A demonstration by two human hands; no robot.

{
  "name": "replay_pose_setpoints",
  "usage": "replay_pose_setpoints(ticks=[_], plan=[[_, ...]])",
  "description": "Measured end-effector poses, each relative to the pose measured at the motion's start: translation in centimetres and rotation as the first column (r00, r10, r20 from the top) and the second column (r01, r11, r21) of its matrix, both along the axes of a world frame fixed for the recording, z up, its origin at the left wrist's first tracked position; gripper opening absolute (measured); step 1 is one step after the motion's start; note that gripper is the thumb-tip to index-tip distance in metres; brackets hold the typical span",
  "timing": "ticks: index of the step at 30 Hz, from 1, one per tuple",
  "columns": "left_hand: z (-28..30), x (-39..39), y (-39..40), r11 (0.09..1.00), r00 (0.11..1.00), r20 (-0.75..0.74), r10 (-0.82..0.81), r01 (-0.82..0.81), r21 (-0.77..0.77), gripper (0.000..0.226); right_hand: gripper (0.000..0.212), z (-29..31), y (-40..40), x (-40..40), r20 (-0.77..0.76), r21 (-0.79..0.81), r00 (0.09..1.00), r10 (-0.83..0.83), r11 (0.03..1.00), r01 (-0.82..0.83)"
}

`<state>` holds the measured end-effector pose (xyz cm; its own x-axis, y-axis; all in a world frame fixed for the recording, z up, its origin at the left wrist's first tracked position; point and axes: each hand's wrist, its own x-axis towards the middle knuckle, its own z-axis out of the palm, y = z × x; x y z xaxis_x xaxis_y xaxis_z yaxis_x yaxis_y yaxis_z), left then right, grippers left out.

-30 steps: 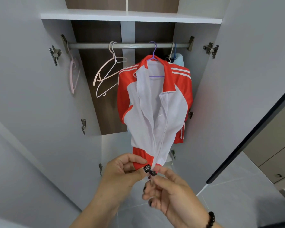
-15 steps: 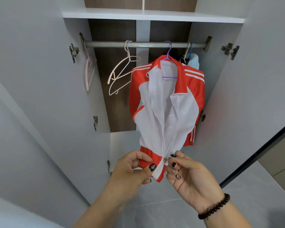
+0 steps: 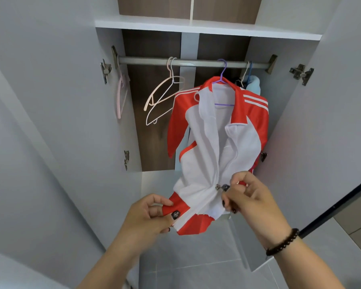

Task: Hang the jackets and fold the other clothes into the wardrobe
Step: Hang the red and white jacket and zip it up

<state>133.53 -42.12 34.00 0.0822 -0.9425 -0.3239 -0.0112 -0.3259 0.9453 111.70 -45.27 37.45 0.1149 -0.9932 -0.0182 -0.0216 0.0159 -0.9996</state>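
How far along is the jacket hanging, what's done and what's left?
Done: the red and white jacket hangs on a purple hanger on the rail. In hand: the left hand holds its hem, the right hand pinches the zipper pull, low on the front. Left: zipping it up; no clothes to fold are in view.

- A red and white jacket (image 3: 206, 147) is hanging on a purple hanger (image 3: 223, 80) from the wardrobe rail (image 3: 196, 63), front partly open, its hem lifting forward.
- The zipper (image 3: 218, 187) is sitting low, closing only the bottom.
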Motion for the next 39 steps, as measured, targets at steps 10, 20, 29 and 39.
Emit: replay_pose_setpoints(ticks=[10, 20, 29, 39], plan=[[-1.9, -0.2, -1.9, 0.935, 0.878, 0.478, 0.007, 0.164, -0.316, 0.034, 0.021, 0.0, -1.2, 4.5, -0.247, -0.104, 0.958, 0.144, 0.979, -0.174], [-2.3, 0.9, -5.4, 0.882, 0.869, 0.493, -0.045, 0.266, -0.388, 0.014, 0.025, -1.0, -2.6, 6.1, 0.097, 0.042, 0.995, -0.009, 0.999, 0.005], [-3.9, 3.6, -7.2, 0.93, 0.838, 0.542, -0.061, 0.246, -0.274, 0.014, 0.033, -2.5, -8.0, 5.1, 0.503, 0.361, 0.806, -0.312, 0.923, 0.132], [-5.1, 3.3, -11.0, 0.973, 0.726, 0.687, -0.04, 0.184, -0.138, 0.009, 0.031, -1.1, -14.4, 2.3, 0.172, 0.028, 0.975, -0.141, 0.99, 0.139]])
